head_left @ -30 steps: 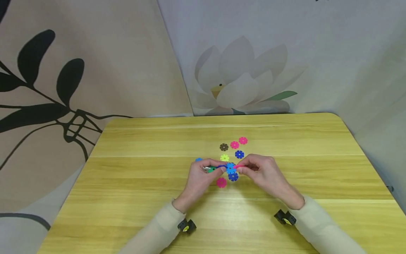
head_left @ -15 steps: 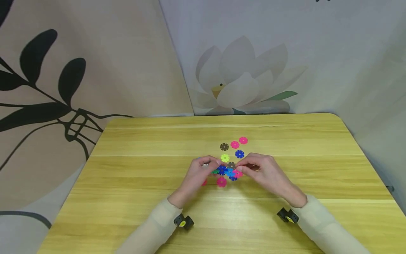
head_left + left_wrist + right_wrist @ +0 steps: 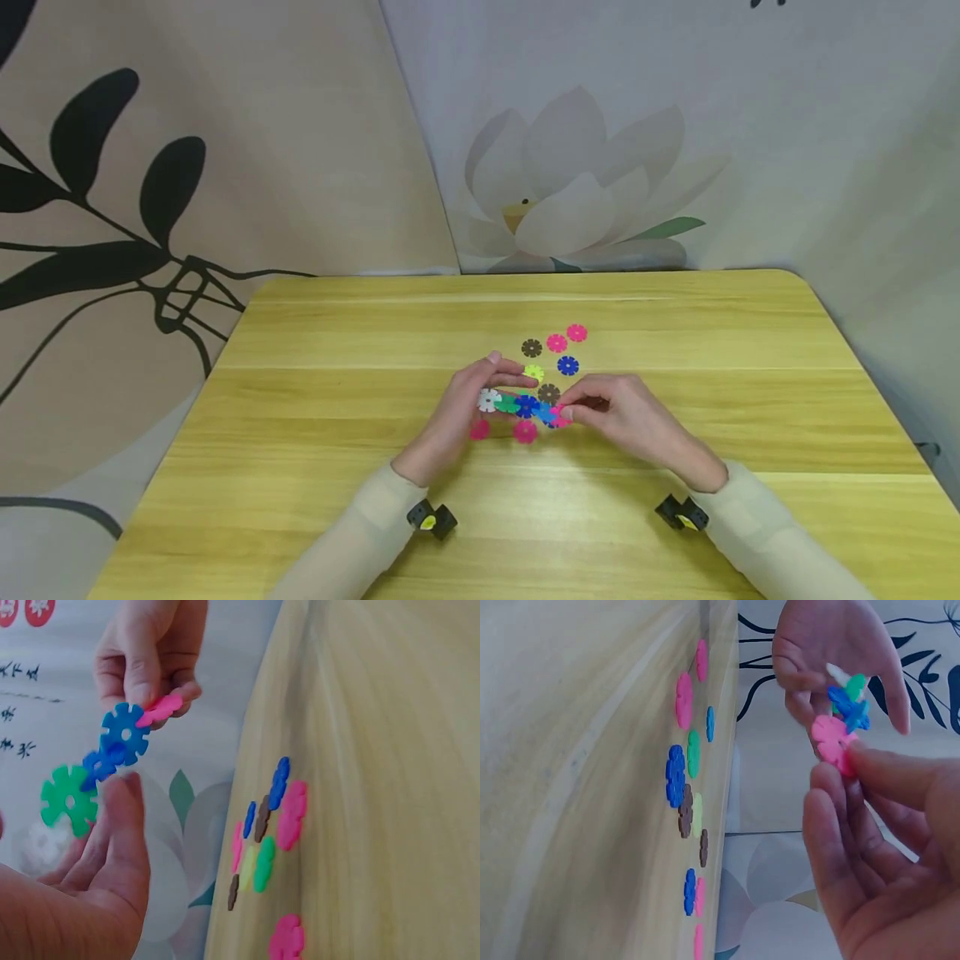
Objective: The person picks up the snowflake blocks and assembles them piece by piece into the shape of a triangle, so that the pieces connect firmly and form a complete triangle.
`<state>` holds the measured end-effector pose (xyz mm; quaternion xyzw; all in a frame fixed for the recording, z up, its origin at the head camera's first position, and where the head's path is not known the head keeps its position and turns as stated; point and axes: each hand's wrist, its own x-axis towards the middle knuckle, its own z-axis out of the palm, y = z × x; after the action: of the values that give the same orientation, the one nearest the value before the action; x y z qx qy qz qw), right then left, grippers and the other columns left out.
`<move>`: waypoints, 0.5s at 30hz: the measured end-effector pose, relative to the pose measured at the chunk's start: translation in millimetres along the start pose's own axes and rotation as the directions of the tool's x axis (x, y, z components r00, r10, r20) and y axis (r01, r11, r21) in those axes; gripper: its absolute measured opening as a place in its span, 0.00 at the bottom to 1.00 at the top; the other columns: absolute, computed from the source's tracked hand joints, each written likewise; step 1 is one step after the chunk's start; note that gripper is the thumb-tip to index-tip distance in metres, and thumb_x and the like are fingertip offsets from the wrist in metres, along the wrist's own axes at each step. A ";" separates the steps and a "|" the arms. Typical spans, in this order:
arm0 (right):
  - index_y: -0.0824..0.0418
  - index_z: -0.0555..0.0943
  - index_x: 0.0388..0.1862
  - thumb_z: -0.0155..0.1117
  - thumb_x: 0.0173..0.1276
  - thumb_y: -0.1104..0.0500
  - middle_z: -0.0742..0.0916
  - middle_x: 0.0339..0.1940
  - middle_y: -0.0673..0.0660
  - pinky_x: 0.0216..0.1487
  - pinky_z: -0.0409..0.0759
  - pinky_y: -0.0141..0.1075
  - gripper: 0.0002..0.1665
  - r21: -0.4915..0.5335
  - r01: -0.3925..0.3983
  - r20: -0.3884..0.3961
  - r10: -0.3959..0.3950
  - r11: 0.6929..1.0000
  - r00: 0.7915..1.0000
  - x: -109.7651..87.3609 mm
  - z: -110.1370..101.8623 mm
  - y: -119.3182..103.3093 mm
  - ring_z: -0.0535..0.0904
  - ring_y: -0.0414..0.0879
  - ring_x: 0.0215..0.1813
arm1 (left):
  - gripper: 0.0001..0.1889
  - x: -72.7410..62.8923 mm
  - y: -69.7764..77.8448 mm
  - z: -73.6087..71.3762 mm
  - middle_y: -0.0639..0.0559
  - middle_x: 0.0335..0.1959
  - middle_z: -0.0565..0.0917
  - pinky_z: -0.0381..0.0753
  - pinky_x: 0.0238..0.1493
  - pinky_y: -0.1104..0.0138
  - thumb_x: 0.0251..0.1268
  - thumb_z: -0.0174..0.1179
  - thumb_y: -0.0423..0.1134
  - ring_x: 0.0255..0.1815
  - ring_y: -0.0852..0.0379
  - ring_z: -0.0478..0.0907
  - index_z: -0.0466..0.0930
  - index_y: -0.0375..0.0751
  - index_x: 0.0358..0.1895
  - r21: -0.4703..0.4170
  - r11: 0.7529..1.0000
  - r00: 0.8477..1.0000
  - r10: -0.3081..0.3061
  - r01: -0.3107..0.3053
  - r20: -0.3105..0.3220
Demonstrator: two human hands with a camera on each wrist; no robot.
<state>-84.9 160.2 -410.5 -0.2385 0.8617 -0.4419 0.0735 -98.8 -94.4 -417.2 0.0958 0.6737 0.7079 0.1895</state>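
Note:
A chain of interlocked snowflake discs is held up above the table, with a white disc (image 3: 488, 400) at its left end. A green disc (image 3: 69, 801), a dark blue disc (image 3: 526, 407) and a lighter blue disc (image 3: 125, 734) follow along it. At the right end is a pink disc (image 3: 832, 741), which my right hand (image 3: 633, 421) pinches between thumb and fingers. My left hand (image 3: 453, 412) is beside the white and green end, thumb lifted away and fingers extended. Whether its fingers touch the chain is hard to tell.
Loose discs lie flat on the wooden table (image 3: 337, 467) around the hands. Beyond them are a brown disc (image 3: 531, 348), pink discs (image 3: 577, 332), a blue disc (image 3: 567, 366) and a yellow disc (image 3: 534, 372). Another pink disc (image 3: 525, 431) lies nearer. Patterned cloth hangs behind.
My left hand has let go of the chain and spread its thumb and fingers, uncovering the white and green discs. My right hand keeps its pinch on the pink disc, and the chain has tilted.

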 end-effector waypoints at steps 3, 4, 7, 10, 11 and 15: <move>0.51 0.89 0.42 0.71 0.72 0.59 0.89 0.39 0.44 0.41 0.85 0.33 0.04 0.055 -0.049 -0.004 0.049 0.997 0.999 -2.2 -0.8 0.9 0.84 0.44 0.38 | 0.36 -0.8 0.8 -2.4 0.39 0.63 0.82 0.77 0.62 0.37 0.82 0.36 0.65 0.64 0.33 0.77 0.71 0.36 0.66 -0.066 0.997 0.999 0.040 -0.041 -0.016; 0.51 0.89 0.42 0.70 0.73 0.59 0.89 0.39 0.45 0.42 0.85 0.33 0.04 0.076 -0.066 -0.006 0.067 0.995 0.998 -2.9 -0.9 1.2 0.84 0.45 0.39 | 0.35 -1.0 0.6 -2.9 0.38 0.63 0.82 0.77 0.62 0.39 0.82 0.36 0.64 0.63 0.35 0.78 0.70 0.35 0.67 -0.087 0.995 0.998 0.051 -0.054 -0.033; 0.54 0.88 0.44 0.69 0.74 0.59 0.89 0.41 0.48 0.45 0.86 0.34 0.04 0.147 -0.100 0.002 0.101 0.984 0.995 -4.2 -0.2 2.1 0.85 0.49 0.43 | 0.32 -2.4 -1.0 -3.2 0.37 0.62 0.80 0.77 0.64 0.43 0.83 0.37 0.59 0.59 0.41 0.80 0.70 0.33 0.66 -0.140 0.986 0.993 0.074 -0.086 -0.088; 0.60 0.86 0.47 0.67 0.75 0.61 0.88 0.45 0.54 0.47 0.88 0.40 0.06 0.240 -0.125 0.027 0.122 0.963 0.992 -4.5 1.9 2.5 0.87 0.55 0.45 | 0.26 -3.9 -3.7 -1.9 0.35 0.62 0.77 0.75 0.65 0.42 0.82 0.41 0.51 0.60 0.41 0.79 0.69 0.31 0.65 -0.169 0.980 0.989 0.088 -0.107 -0.116; 0.62 0.85 0.48 0.66 0.75 0.62 0.88 0.47 0.57 0.47 0.88 0.43 0.07 0.276 -0.133 0.038 0.127 0.952 0.991 -4.5 2.8 2.6 0.87 0.58 0.45 | 0.25 -4.4 -4.9 -1.2 0.32 0.63 0.76 0.73 0.66 0.40 0.81 0.42 0.48 0.61 0.39 0.79 0.69 0.31 0.65 -0.172 0.979 0.989 0.093 -0.112 -0.117; 0.67 0.82 0.50 0.65 0.74 0.64 0.86 0.47 0.61 0.47 0.88 0.49 0.10 0.369 -0.182 0.059 0.172 0.911 0.983 -3.7 7.5 2.9 0.88 0.64 0.43 | 0.22 -5.9 -9.6 3.0 0.28 0.66 0.74 0.72 0.68 0.39 0.75 0.49 0.36 0.64 0.36 0.77 0.68 0.29 0.67 -0.109 0.988 0.991 0.098 -0.109 -0.096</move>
<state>-80.1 158.0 -417.6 -0.1468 0.7790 -0.5859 0.1682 -90.9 -93.9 -425.8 0.0878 0.6341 0.7577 0.1270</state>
